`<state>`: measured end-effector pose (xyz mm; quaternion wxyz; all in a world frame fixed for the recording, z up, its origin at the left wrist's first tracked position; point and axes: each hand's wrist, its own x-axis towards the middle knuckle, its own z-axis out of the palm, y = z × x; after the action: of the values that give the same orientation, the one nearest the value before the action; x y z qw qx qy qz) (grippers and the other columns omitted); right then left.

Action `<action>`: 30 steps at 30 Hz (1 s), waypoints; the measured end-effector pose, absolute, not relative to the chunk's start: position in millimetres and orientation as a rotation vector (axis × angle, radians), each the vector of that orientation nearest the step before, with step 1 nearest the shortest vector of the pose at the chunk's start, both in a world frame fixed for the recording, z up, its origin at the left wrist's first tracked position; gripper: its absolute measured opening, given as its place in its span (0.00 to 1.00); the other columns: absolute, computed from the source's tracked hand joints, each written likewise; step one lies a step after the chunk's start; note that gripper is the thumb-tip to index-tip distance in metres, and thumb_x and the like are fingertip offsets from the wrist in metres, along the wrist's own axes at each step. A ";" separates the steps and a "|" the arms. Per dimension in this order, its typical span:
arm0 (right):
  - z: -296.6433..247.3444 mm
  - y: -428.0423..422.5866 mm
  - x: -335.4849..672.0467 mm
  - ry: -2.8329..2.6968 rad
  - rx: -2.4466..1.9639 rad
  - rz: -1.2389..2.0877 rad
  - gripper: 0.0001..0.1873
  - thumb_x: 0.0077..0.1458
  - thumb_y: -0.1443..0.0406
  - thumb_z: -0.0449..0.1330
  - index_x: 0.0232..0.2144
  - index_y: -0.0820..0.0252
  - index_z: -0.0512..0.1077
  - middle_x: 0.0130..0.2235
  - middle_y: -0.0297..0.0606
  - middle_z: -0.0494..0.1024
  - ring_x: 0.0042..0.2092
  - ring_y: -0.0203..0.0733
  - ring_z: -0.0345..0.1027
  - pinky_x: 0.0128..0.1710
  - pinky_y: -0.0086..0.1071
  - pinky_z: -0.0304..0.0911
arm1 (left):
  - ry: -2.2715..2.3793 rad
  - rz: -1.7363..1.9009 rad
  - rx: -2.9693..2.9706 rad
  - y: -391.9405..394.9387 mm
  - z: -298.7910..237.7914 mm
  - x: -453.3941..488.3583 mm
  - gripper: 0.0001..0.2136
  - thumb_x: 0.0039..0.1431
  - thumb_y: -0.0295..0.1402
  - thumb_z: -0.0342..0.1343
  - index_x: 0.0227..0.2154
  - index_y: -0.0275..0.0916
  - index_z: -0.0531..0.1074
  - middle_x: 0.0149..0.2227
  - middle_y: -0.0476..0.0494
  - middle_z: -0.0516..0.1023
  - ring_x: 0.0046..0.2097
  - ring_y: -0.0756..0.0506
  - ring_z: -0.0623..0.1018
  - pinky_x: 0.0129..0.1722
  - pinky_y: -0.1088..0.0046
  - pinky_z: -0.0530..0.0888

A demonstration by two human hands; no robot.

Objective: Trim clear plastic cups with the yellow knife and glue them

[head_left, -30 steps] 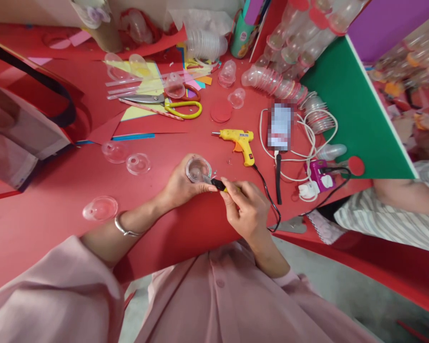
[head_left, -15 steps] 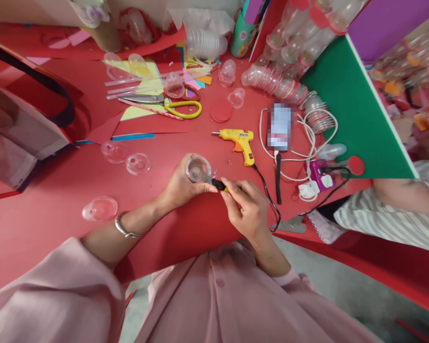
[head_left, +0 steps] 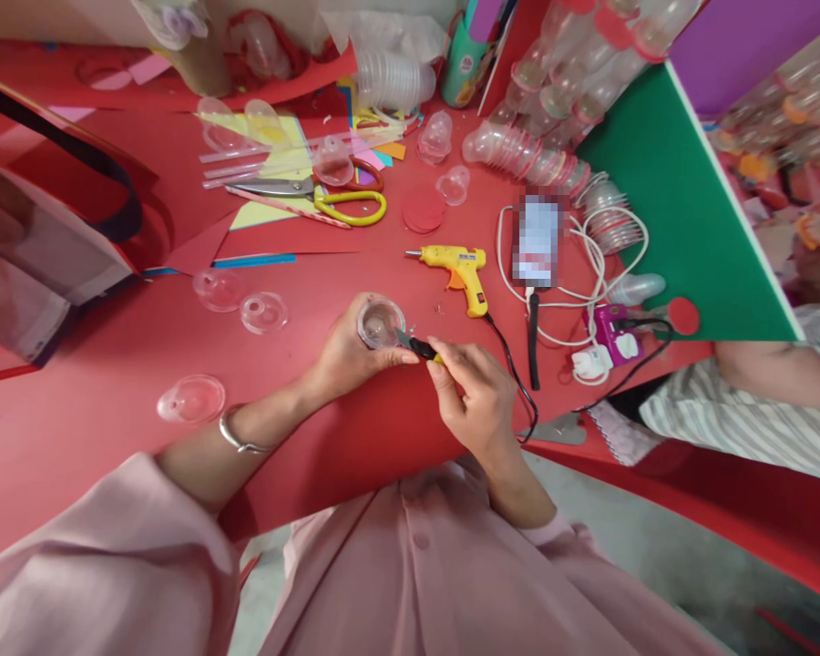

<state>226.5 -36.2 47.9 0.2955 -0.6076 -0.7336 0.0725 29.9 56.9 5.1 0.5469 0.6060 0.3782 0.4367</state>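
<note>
My left hand [head_left: 345, 355] is wrapped round a small clear plastic cup [head_left: 380, 322], held mouth-up over the red table [head_left: 109, 392]. My right hand [head_left: 475, 396] grips a small cutter knife with a black and yellow handle [head_left: 420, 348]. Its blade tip touches the cup's rim on the right side. A silver bangle [head_left: 236, 435] sits on my left wrist. Both sleeves are pale pink.
A yellow glue gun [head_left: 457, 264] lies just beyond my hands, its black cord trailing right. Yellow-handled scissors [head_left: 321, 199], clear cup pieces [head_left: 263, 312], a phone [head_left: 537, 239] with white cables, stacked clear cups [head_left: 526, 157] and a green board [head_left: 676, 210] crowd the back. Another person's arm [head_left: 772, 378] rests at the right.
The knife and my right hand have shifted very slightly to the right along the cup's rim. My left hand holds the cup in the same place.
</note>
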 end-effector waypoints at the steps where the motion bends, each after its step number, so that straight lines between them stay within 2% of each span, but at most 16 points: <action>1: 48.0 -36.4 227.6 -1.930 -1.618 0.229 0.16 0.72 0.63 0.58 0.58 0.54 0.78 0.44 0.41 0.85 0.46 0.43 0.79 0.46 0.36 0.72 | 0.889 1.035 1.433 57.8 4.0 29.8 0.35 0.41 0.57 0.77 0.43 0.41 0.68 0.39 0.46 0.80 0.35 0.47 0.80 0.35 0.70 0.77; 6: 51.7 -35.8 231.9 -1.906 -1.635 0.367 0.15 0.73 0.63 0.56 0.56 0.54 0.78 0.46 0.41 0.86 0.45 0.42 0.80 0.45 0.36 0.72 | 0.884 1.055 1.389 60.2 3.5 28.9 0.38 0.36 0.57 0.79 0.43 0.41 0.68 0.37 0.46 0.80 0.37 0.46 0.81 0.39 0.67 0.79; 14: 56.0 -33.2 224.7 -1.922 -1.623 0.390 0.16 0.73 0.62 0.55 0.55 0.53 0.79 0.44 0.41 0.86 0.46 0.43 0.80 0.47 0.37 0.73 | 0.873 1.002 1.401 59.5 5.5 28.7 0.37 0.39 0.55 0.79 0.43 0.40 0.67 0.40 0.44 0.81 0.38 0.46 0.81 0.40 0.69 0.79; 19: 59.3 -33.6 223.1 -1.829 -1.632 0.408 0.16 0.73 0.61 0.55 0.57 0.53 0.78 0.46 0.41 0.85 0.47 0.44 0.81 0.48 0.38 0.74 | 0.980 1.009 1.498 56.1 4.4 30.8 0.28 0.49 0.45 0.77 0.44 0.40 0.68 0.40 0.45 0.80 0.39 0.46 0.80 0.41 0.68 0.78; 23: 56.7 -27.1 218.3 -1.692 -1.686 0.458 0.17 0.68 0.55 0.64 0.54 0.55 0.80 0.45 0.41 0.86 0.43 0.43 0.82 0.45 0.36 0.77 | 1.046 0.987 1.657 49.2 3.7 31.1 0.21 0.56 0.36 0.70 0.48 0.40 0.68 0.43 0.44 0.79 0.42 0.46 0.80 0.42 0.69 0.76; 27: 48.7 -14.6 212.7 -1.565 -1.669 0.567 0.17 0.65 0.56 0.66 0.54 0.51 0.80 0.49 0.39 0.87 0.49 0.46 0.84 0.52 0.39 0.79 | 1.037 0.942 1.740 44.3 4.0 30.6 0.21 0.59 0.30 0.65 0.53 0.40 0.66 0.45 0.44 0.79 0.42 0.47 0.80 0.42 0.70 0.76; 30: 45.6 -7.0 209.9 -1.503 -1.675 0.635 0.21 0.61 0.57 0.68 0.56 0.51 0.80 0.50 0.38 0.87 0.51 0.48 0.84 0.52 0.39 0.80 | 1.000 0.946 1.811 44.0 4.2 32.1 0.19 0.60 0.25 0.61 0.53 0.40 0.67 0.44 0.44 0.79 0.41 0.47 0.79 0.43 0.70 0.77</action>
<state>209.9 -7.0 45.6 0.3908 -0.6593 -0.5918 0.2499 32.1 44.0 4.2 0.4200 0.7224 0.3991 0.3775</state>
